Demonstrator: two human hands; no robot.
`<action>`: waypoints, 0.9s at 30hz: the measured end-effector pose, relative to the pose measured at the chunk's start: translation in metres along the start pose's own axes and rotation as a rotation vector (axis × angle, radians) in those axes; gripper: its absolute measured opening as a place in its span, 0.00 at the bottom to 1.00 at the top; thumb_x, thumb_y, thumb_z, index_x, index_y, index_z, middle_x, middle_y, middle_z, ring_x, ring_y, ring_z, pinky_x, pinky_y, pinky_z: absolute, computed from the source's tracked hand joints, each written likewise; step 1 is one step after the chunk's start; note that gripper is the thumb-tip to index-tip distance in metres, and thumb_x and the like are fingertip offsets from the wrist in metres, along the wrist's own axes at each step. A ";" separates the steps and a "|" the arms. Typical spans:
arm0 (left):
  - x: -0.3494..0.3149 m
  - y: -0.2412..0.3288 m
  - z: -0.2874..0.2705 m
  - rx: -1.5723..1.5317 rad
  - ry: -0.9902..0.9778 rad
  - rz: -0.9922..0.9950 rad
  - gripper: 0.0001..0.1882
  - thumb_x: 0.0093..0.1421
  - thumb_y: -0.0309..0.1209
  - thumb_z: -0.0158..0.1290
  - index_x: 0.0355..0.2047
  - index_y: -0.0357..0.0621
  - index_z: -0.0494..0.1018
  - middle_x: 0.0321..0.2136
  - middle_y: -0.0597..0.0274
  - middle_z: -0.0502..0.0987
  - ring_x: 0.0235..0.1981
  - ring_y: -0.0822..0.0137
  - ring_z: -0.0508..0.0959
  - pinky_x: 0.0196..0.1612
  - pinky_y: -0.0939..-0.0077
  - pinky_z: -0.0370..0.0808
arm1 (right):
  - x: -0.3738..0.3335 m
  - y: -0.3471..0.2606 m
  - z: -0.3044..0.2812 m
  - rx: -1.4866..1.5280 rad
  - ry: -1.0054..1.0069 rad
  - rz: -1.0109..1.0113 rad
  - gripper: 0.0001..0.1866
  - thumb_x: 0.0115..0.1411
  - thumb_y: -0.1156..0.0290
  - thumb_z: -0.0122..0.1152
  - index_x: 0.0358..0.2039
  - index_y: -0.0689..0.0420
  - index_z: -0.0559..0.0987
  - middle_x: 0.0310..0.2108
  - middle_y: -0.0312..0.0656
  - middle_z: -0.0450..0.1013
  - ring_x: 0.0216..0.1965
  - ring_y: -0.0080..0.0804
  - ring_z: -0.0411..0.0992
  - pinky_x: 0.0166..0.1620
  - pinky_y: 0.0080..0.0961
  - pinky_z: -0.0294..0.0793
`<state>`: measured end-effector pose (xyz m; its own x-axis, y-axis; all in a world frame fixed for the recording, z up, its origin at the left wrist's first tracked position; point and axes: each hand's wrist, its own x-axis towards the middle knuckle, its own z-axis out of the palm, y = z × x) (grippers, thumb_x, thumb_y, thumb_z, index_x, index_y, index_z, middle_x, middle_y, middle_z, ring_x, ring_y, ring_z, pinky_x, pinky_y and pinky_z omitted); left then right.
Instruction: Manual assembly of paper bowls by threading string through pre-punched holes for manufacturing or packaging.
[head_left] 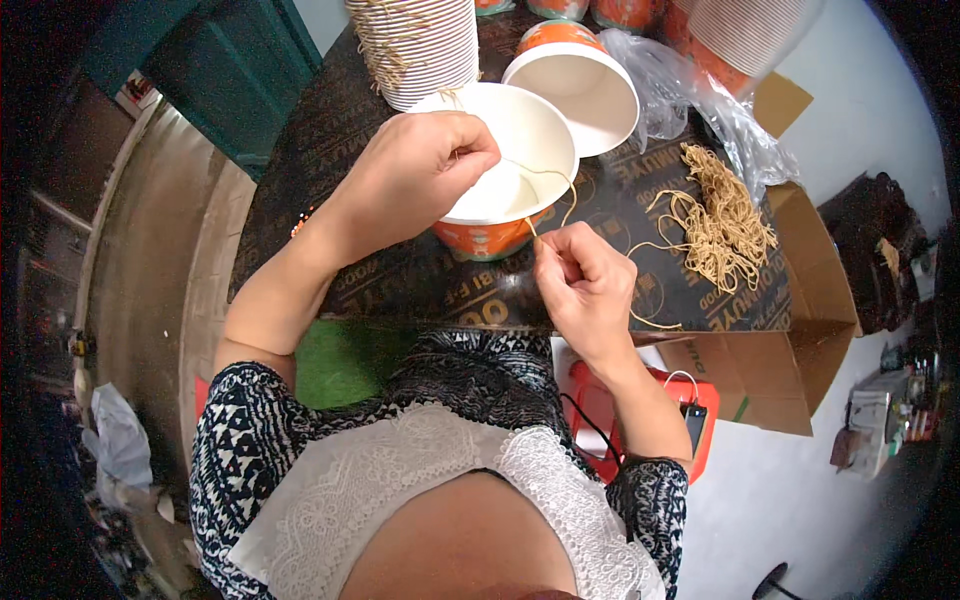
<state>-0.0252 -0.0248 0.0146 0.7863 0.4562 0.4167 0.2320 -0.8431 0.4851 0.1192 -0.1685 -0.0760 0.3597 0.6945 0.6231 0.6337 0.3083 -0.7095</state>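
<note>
A white-lined paper bowl (512,110) with an orange patterned outside stands near the table's front edge. Over its left side, my left hand (425,170) is closed in a pinch, and tan string (545,172) runs from its fingers across the bowl's inside. At the near rim, my right hand (590,285) pinches string that passes up over the bowl's edge. A loose loop hangs down the bowl's right side. My left fingertips are partly hidden by the hand itself. Right of my right hand lies a tangled heap of the same string (725,225).
A tall stack of paper bowls (415,50) with string at their rims stands behind my left hand. Another bowl (580,95) lies tipped toward me, beside a clear plastic bag (665,95). An open cardboard box (800,330) sits at the table's right edge, near a red stool (705,400).
</note>
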 end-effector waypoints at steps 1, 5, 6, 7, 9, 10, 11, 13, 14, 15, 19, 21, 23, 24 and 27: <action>0.000 0.000 0.000 -0.009 -0.022 0.029 0.07 0.61 0.26 0.55 0.34 0.33 0.77 0.25 0.61 0.78 0.26 0.76 0.75 0.31 0.79 0.73 | 0.000 0.000 0.000 -0.003 -0.001 -0.004 0.04 0.54 0.81 0.62 0.24 0.62 0.75 0.16 0.35 0.66 0.17 0.17 0.60 0.22 0.18 0.61; 0.005 -0.004 -0.002 -0.138 -0.186 -0.017 0.09 0.61 0.26 0.54 0.40 0.33 0.77 0.28 0.60 0.78 0.30 0.75 0.76 0.35 0.79 0.73 | 0.001 0.002 -0.001 -0.021 -0.017 -0.017 0.04 0.54 0.80 0.62 0.24 0.62 0.75 0.16 0.35 0.67 0.17 0.17 0.62 0.22 0.17 0.62; 0.008 -0.004 -0.001 -0.182 -0.276 -0.014 0.11 0.61 0.27 0.53 0.42 0.33 0.76 0.30 0.60 0.78 0.33 0.75 0.75 0.38 0.79 0.72 | 0.001 0.003 -0.001 -0.021 -0.017 -0.018 0.04 0.54 0.80 0.62 0.24 0.62 0.75 0.16 0.35 0.67 0.17 0.17 0.62 0.22 0.17 0.62; 0.011 -0.004 -0.001 -0.225 -0.364 -0.011 0.13 0.62 0.27 0.53 0.44 0.33 0.75 0.32 0.59 0.78 0.36 0.75 0.75 0.40 0.79 0.72 | 0.002 0.002 -0.001 -0.014 -0.019 -0.021 0.05 0.54 0.81 0.62 0.24 0.63 0.75 0.16 0.36 0.67 0.17 0.16 0.62 0.22 0.17 0.62; 0.015 -0.008 0.003 -0.215 -0.438 0.025 0.14 0.62 0.27 0.53 0.46 0.34 0.75 0.33 0.59 0.78 0.37 0.75 0.75 0.41 0.79 0.72 | 0.002 0.003 0.000 -0.007 -0.022 -0.026 0.05 0.55 0.81 0.62 0.24 0.63 0.75 0.16 0.36 0.68 0.18 0.16 0.63 0.22 0.17 0.63; 0.018 -0.010 0.006 -0.206 -0.515 0.063 0.14 0.62 0.28 0.53 0.47 0.34 0.74 0.35 0.59 0.78 0.38 0.76 0.74 0.42 0.79 0.72 | 0.002 0.004 0.001 0.004 -0.023 -0.028 0.04 0.53 0.81 0.61 0.25 0.62 0.75 0.17 0.40 0.68 0.18 0.26 0.67 0.23 0.23 0.66; 0.020 -0.012 0.010 -0.206 -0.512 0.061 0.14 0.62 0.28 0.53 0.47 0.34 0.74 0.35 0.59 0.78 0.38 0.76 0.74 0.42 0.79 0.72 | 0.003 0.004 0.001 0.015 -0.025 -0.029 0.04 0.51 0.82 0.60 0.25 0.62 0.74 0.18 0.45 0.69 0.18 0.36 0.70 0.24 0.30 0.69; 0.025 -0.015 0.018 -0.216 -0.608 0.142 0.12 0.61 0.28 0.54 0.42 0.35 0.76 0.31 0.61 0.79 0.34 0.76 0.74 0.38 0.80 0.72 | 0.004 0.003 0.002 0.015 -0.020 -0.045 0.03 0.51 0.82 0.61 0.26 0.62 0.74 0.19 0.45 0.70 0.19 0.38 0.71 0.25 0.30 0.70; 0.026 -0.013 0.018 -0.216 -0.608 0.143 0.12 0.61 0.28 0.54 0.42 0.35 0.76 0.31 0.61 0.79 0.34 0.76 0.74 0.38 0.80 0.72 | 0.005 0.003 0.002 0.015 -0.013 -0.059 0.03 0.52 0.82 0.61 0.26 0.62 0.75 0.20 0.46 0.71 0.20 0.39 0.72 0.25 0.30 0.70; 0.028 -0.009 0.017 -0.223 -0.629 0.075 0.10 0.58 0.27 0.53 0.38 0.34 0.77 0.27 0.57 0.79 0.30 0.73 0.76 0.36 0.76 0.73 | 0.006 0.004 0.002 0.014 -0.014 -0.059 0.03 0.52 0.82 0.61 0.26 0.62 0.75 0.20 0.46 0.71 0.20 0.39 0.72 0.25 0.30 0.70; 0.026 -0.003 0.016 -0.236 -0.582 -0.032 0.07 0.54 0.27 0.53 0.27 0.34 0.77 0.20 0.56 0.78 0.23 0.71 0.76 0.29 0.73 0.73 | 0.006 0.005 0.000 -0.018 -0.015 -0.085 0.03 0.52 0.80 0.62 0.28 0.62 0.76 0.23 0.47 0.73 0.22 0.42 0.74 0.27 0.32 0.73; 0.022 0.002 0.010 -0.169 -0.536 -0.060 0.07 0.56 0.27 0.54 0.26 0.35 0.75 0.19 0.62 0.75 0.23 0.76 0.73 0.28 0.77 0.71 | 0.006 0.005 -0.005 -0.030 -0.017 -0.104 0.04 0.53 0.79 0.63 0.29 0.61 0.77 0.24 0.47 0.73 0.23 0.42 0.74 0.27 0.33 0.73; 0.016 0.004 0.008 -0.101 -0.492 -0.086 0.07 0.57 0.27 0.56 0.26 0.36 0.74 0.18 0.69 0.73 0.23 0.80 0.69 0.27 0.80 0.69 | 0.005 0.003 -0.013 -0.137 -0.070 -0.068 0.04 0.53 0.78 0.64 0.30 0.60 0.78 0.26 0.47 0.73 0.24 0.44 0.74 0.28 0.34 0.74; 0.012 0.006 0.007 -0.152 -0.425 -0.113 0.07 0.57 0.27 0.56 0.24 0.37 0.72 0.19 0.69 0.72 0.23 0.80 0.68 0.26 0.81 0.68 | 0.004 0.005 -0.015 -0.143 -0.087 -0.046 0.04 0.54 0.77 0.64 0.31 0.58 0.78 0.26 0.46 0.72 0.24 0.44 0.74 0.27 0.35 0.74; 0.003 -0.005 0.016 -0.315 -0.310 -0.076 0.08 0.57 0.26 0.56 0.22 0.38 0.70 0.21 0.69 0.73 0.22 0.81 0.67 0.25 0.82 0.66 | 0.005 0.000 -0.016 -0.121 -0.077 -0.082 0.04 0.55 0.78 0.63 0.31 0.59 0.78 0.26 0.46 0.72 0.24 0.45 0.74 0.28 0.35 0.74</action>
<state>-0.0149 -0.0240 0.0009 0.9195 0.3659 0.1439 0.1479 -0.6610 0.7356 0.1319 -0.1749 -0.0675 0.2530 0.7195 0.6468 0.7382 0.2885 -0.6097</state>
